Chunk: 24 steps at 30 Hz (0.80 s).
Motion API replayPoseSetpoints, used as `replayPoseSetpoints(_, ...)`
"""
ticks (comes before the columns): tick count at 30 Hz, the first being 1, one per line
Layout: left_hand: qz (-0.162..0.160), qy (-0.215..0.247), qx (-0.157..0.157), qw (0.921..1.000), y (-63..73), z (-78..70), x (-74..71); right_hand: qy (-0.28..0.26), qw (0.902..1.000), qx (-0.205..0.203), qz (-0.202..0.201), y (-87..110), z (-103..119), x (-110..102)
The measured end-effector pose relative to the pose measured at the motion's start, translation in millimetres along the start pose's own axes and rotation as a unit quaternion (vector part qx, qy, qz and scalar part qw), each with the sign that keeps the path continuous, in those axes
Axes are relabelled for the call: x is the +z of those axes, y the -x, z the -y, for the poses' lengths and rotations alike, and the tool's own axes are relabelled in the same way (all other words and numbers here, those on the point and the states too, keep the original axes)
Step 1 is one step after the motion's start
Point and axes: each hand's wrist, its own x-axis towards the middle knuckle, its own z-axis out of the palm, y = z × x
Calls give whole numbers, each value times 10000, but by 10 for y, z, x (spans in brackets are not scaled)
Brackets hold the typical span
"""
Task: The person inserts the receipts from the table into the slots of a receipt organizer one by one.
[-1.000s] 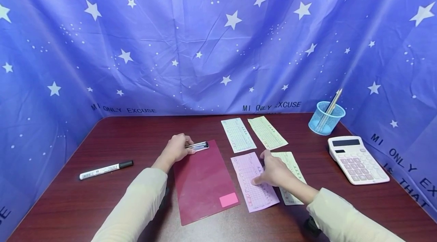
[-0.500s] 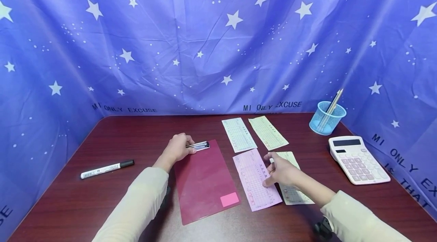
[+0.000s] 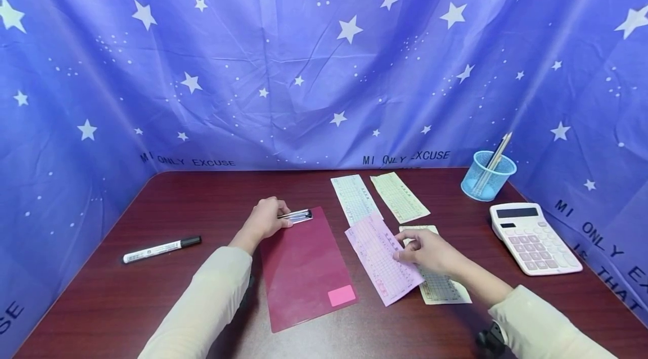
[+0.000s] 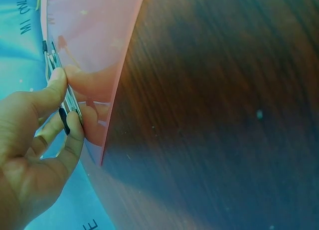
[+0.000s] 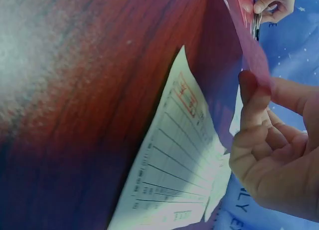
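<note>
My left hand (image 3: pixel 264 219) holds the metal clip (image 3: pixel 298 216) at the top of a dark red clipboard (image 3: pixel 306 269) lying on the table. In the left wrist view the thumb and fingers pinch that clip (image 4: pixel 67 83). My right hand (image 3: pixel 427 249) pinches the right edge of a pink printed slip (image 3: pixel 382 257) between thumb and fingers. The right wrist view shows the slip (image 5: pixel 256 60) raised edge-on above the table. It overlaps the lower end of a pale white-green slip (image 3: pixel 354 196). A yellowish slip (image 3: pixel 442 286) lies partly under my right hand.
Another yellow slip (image 3: pixel 400 197) lies at the back. A white calculator (image 3: pixel 534 238) and a blue mesh pen cup (image 3: pixel 487 176) with several pens stand at the right. A black-capped marker (image 3: pixel 162 249) lies left of the clipboard. A star-patterned curtain (image 3: pixel 283 66) hangs behind the table.
My right hand has moved right and lifted the pink slip from the table, shifting it over the pale slip. My left hand has stayed on the clip.
</note>
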Motion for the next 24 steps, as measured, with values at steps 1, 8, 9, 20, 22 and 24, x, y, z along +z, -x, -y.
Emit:
replayPoseSetpoints(1, 14, -11, -10, 10000, -2, 1, 2, -168, 9998, 107, 97, 2, -10, -6)
replayPoseSetpoints(8, 71, -83, -75, 9999, -15, 8, 14, -1235, 9881, 541, 743, 29, -68, -20)
replayPoseSetpoints(9, 72, -95, -79, 9999, -13, 9, 13, -1294, 9871, 537, 779, 33, -71, -20)
replayPoseSetpoints(20, 60, -52, -88, 9999, 1, 0, 0, 154, 9992, -369, 32, 64, -58, -95)
replayPoseSetpoints(22, 70, -48, -103, 9999, -3, -4, 2, 643, 9958, -585, -273, 68, -41, -121)
replayPoseSetpoints(24, 75, -40, -114, 9999, -9, -6, 5, 1089, 9891, -802, -584, 66, -8, -155)
